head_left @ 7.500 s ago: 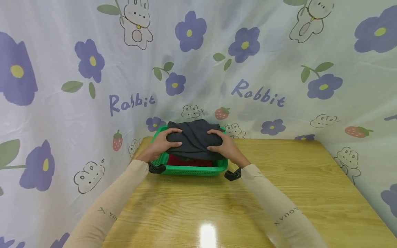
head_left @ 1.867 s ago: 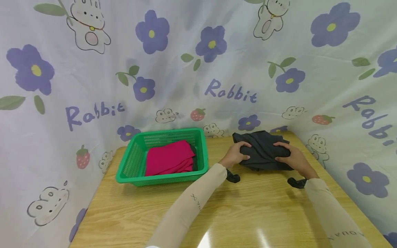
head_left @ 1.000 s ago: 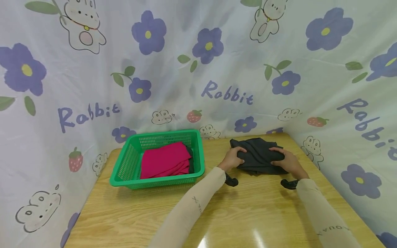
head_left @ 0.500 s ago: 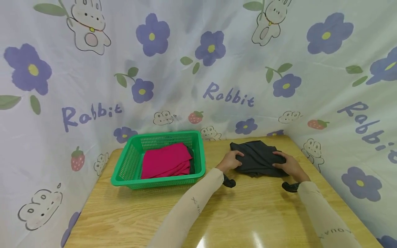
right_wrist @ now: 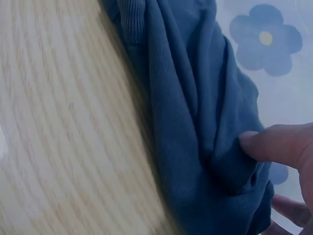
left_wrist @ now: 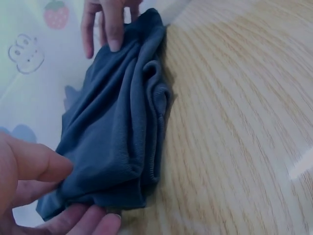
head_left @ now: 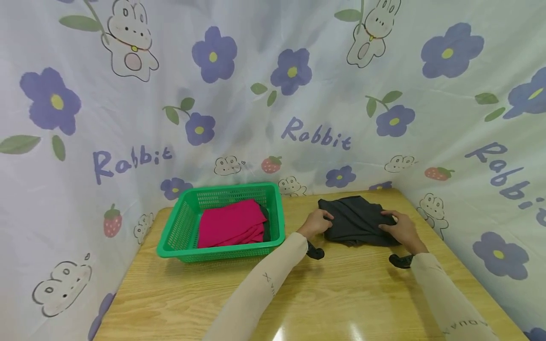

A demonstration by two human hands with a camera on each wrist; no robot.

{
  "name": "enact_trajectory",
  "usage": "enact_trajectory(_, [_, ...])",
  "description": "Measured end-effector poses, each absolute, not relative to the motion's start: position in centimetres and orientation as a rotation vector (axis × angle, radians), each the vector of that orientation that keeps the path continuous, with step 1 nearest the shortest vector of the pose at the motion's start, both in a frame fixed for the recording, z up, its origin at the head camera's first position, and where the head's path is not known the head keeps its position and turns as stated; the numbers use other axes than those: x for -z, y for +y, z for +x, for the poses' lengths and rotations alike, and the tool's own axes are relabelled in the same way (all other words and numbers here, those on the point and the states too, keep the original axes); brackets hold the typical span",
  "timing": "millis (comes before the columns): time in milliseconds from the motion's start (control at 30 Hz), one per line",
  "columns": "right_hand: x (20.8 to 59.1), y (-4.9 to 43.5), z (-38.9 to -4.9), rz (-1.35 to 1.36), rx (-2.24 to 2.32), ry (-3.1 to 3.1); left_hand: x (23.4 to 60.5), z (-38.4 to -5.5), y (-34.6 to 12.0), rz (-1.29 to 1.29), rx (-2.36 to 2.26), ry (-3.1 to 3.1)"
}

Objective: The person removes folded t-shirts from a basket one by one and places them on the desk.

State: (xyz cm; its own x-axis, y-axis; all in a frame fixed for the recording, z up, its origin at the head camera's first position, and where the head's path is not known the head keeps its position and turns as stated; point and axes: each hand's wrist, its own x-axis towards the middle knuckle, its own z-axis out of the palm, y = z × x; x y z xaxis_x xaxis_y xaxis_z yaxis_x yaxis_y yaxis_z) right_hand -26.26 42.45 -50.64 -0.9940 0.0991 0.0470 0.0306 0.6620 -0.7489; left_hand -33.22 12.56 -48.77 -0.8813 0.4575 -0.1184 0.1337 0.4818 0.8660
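A folded dark grey garment (head_left: 356, 220) lies on the table at the right, its ribbed edge (right_wrist: 133, 22) showing in the right wrist view. My left hand (head_left: 316, 222) holds its left end. In the left wrist view the thumb (left_wrist: 54, 165) lies over the cloth and the other fingers (left_wrist: 88, 221) curl at its lower edge. My right hand (head_left: 403, 229) is at the opposite end. Its thumb (right_wrist: 274, 144) presses on the folds in the right wrist view, with the other fingers partly hidden behind the cloth.
A green plastic basket (head_left: 170, 251) stands on the wooden table (head_left: 213, 293) to the left. Inside lie a folded pink-red cloth (head_left: 230, 222) and a dark cloth (head_left: 266, 227) beside it. A patterned curtain (head_left: 243, 104) hangs behind the table and along its sides.
The dark garment has come out of the basket to the right side of the table, uncovering the pink-red cloth. Lately it has sunk flatter, and both hands have eased slightly outward.
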Motion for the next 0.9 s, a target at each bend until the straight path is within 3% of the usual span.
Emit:
enact_trajectory(267, [49.3,41.4,-26.3,-0.063,-1.064,-2.647,47.6,-33.6,11.8,0.589,-1.33,2.416])
enact_trajectory(900, [47.3,36.0,-26.9,0.118,-1.221,-2.664,44.0,-32.8,8.8,0.731,-1.444,2.196])
